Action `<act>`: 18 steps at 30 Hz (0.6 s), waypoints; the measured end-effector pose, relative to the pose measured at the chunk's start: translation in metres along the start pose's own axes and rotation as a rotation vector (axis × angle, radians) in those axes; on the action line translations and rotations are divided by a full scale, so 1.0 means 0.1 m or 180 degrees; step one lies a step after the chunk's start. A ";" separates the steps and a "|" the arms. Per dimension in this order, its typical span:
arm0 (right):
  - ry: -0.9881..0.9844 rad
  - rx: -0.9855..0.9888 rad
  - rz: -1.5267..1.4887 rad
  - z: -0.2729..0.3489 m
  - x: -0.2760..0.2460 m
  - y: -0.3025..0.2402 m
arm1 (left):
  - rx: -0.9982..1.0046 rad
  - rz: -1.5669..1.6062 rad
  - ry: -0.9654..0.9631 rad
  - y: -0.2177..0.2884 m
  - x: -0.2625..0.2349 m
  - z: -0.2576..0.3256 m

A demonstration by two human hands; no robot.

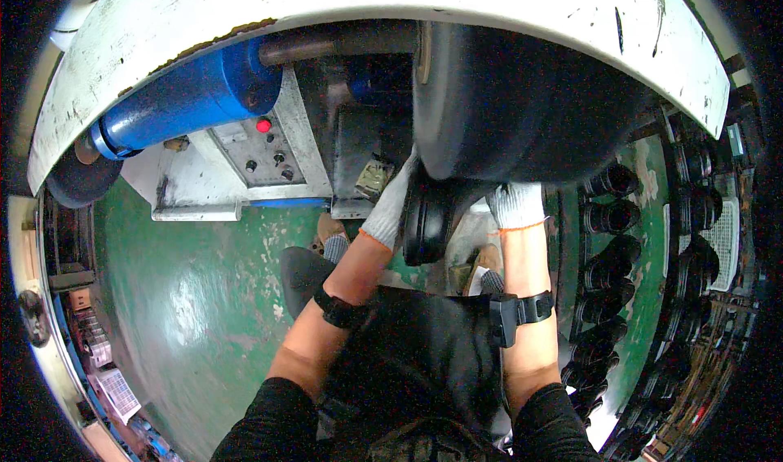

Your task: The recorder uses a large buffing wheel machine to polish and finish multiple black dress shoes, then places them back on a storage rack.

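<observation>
A black shoe (430,221) is held up under a large dark buffing wheel (522,103), its sole edge turned to the left. My left hand (393,203), in a white knit glove with an orange cuff, grips the shoe from its left side; the fingertips disappear behind the shoe and wheel. On the other side my right hand (519,205), gloved alike, closes on the shoe's right end, its fingers partly under the wheel. The wheel's lower face looks motion-smeared and is close to the shoe; whether they touch is hidden.
A white machine hood (391,1) arches overhead. At left are a blue cylindrical housing (188,95) and a control panel (265,152) with a red button (263,125). Racks of black shoes (608,266) stand close on the right. My feet rest below on the green floor (188,274).
</observation>
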State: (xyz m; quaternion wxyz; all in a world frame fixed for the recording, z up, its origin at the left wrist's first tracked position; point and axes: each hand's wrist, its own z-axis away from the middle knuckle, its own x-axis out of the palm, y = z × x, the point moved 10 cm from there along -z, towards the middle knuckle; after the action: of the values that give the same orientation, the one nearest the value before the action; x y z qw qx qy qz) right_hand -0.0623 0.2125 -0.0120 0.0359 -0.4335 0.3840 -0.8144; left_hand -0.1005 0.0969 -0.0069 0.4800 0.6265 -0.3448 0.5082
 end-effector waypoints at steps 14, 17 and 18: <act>-0.1327 -0.2442 0.6682 0.33 0.16 -0.36 | 0.1419 -0.5867 0.0636 0.27 -0.32 -0.21; -0.1112 -0.2133 0.6565 0.27 -0.02 -0.35 | 0.1403 -0.5624 0.0902 0.33 -0.36 -0.35; -0.1188 -0.2346 0.6243 0.32 0.11 -0.31 | 0.1393 -0.5610 0.1078 0.47 -0.40 -0.28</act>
State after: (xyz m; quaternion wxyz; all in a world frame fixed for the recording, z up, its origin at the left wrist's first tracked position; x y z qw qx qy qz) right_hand -0.0375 0.2112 0.0265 0.6012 -0.0368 0.7768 -0.1836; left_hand -0.1619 0.1070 -0.0330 0.6083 0.6565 0.4352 0.0979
